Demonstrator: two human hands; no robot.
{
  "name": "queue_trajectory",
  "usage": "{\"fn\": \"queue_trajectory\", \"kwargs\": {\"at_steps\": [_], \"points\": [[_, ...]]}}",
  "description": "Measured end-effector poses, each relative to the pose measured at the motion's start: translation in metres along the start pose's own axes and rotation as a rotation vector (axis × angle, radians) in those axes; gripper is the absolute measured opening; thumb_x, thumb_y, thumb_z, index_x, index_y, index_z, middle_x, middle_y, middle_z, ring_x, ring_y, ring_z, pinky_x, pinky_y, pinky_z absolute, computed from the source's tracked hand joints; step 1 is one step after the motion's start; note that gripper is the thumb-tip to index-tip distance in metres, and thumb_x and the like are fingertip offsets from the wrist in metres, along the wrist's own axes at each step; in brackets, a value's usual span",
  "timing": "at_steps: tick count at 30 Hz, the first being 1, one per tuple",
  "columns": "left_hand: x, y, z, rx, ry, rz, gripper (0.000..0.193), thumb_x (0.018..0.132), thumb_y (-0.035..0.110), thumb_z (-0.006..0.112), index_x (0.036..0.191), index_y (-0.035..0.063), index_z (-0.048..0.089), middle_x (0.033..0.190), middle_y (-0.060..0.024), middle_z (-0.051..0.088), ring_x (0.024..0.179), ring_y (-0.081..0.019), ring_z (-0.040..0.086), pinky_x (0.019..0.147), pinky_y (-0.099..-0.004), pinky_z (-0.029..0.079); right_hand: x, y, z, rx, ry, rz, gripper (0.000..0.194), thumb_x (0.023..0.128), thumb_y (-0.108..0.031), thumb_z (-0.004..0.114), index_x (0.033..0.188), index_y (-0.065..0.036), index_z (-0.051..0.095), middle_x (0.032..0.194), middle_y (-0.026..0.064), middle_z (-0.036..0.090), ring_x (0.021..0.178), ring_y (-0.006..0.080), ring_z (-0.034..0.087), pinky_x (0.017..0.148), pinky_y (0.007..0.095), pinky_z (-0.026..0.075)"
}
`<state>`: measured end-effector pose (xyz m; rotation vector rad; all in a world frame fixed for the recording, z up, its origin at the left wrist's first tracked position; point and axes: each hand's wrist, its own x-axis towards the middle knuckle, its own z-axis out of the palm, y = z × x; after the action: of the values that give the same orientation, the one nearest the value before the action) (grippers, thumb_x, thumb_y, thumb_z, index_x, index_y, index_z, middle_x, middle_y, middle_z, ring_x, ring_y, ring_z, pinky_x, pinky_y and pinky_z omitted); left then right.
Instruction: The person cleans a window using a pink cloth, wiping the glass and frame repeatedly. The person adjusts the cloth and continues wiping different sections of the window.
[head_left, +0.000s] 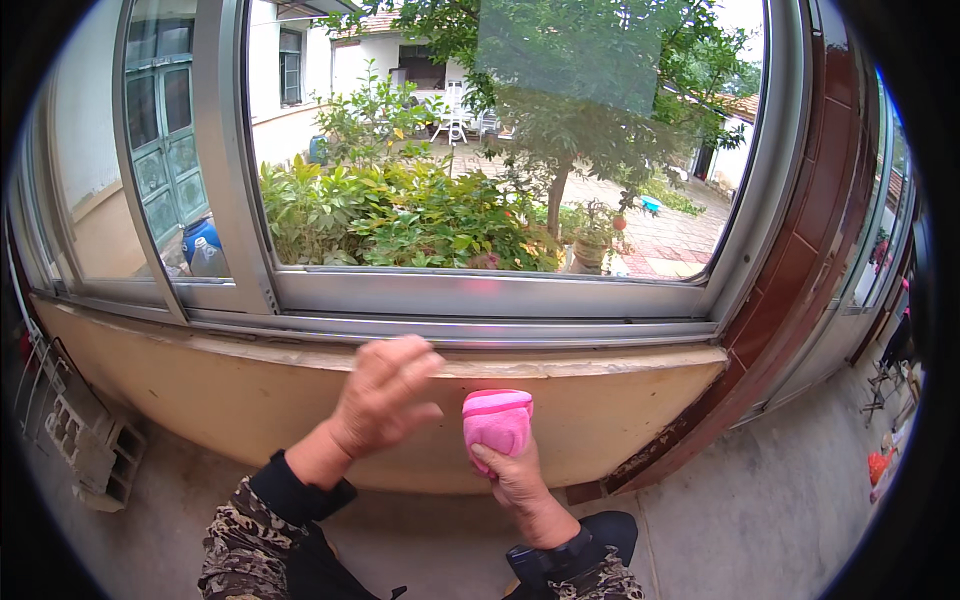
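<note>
My right hand (517, 476) grips a folded pink cloth (496, 429), thumb across its lower front, held up before the tan wall below the window. To the left, my left hand (386, 397) is raised near the window ledge (555, 366), fingers apart and slightly blurred, with nothing in it; whether it touches the ledge I cannot tell. Beyond both hands is the window's silver metal frame (487, 296) with its sliding track. Its glass pane (420, 217) shows plants and a tree outside, and a faint pink reflection lies on the lower frame.
Hollow concrete blocks (90, 450) stand on the floor at the left. A column with red-brown tiles (787, 262) borders the window on the right. Past it, a red bag (879, 466) and other items lie on the concrete floor (750, 517). My knees are close below my hands.
</note>
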<state>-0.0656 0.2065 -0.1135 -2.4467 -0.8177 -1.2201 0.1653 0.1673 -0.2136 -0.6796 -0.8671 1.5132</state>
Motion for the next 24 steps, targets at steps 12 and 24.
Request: {"fn": "queue_trajectory", "kwargs": {"at_steps": [12,24], "points": [[-0.010,-0.064,-0.019,0.490,0.108,-0.213,0.037,0.082,0.041,0.073,0.091,0.0073,0.060,0.089,-0.0094,0.055,0.087,-0.0313,0.053,0.087,-0.0434,0.038,0.006,-0.003,-0.001,-0.035,0.085,-0.088,0.041,0.088,0.004,0.071,0.121,-0.011,0.052,0.085,0.0023,0.059,0.058,0.0103,0.053,0.046,0.0222,0.036],[-0.008,-0.062,-0.015,0.404,0.106,-0.289,0.034,0.076,0.031,0.076,0.088,0.0047,0.058,0.088,-0.0132,0.053,0.089,-0.0358,0.051,0.084,-0.0457,0.040,0.007,0.005,-0.026,0.035,-0.003,0.021,0.065,0.083,-0.002,0.083,0.137,-0.010,0.047,0.115,0.0020,0.063,0.100,0.0131,0.064,0.080,0.0275,0.056]]}}
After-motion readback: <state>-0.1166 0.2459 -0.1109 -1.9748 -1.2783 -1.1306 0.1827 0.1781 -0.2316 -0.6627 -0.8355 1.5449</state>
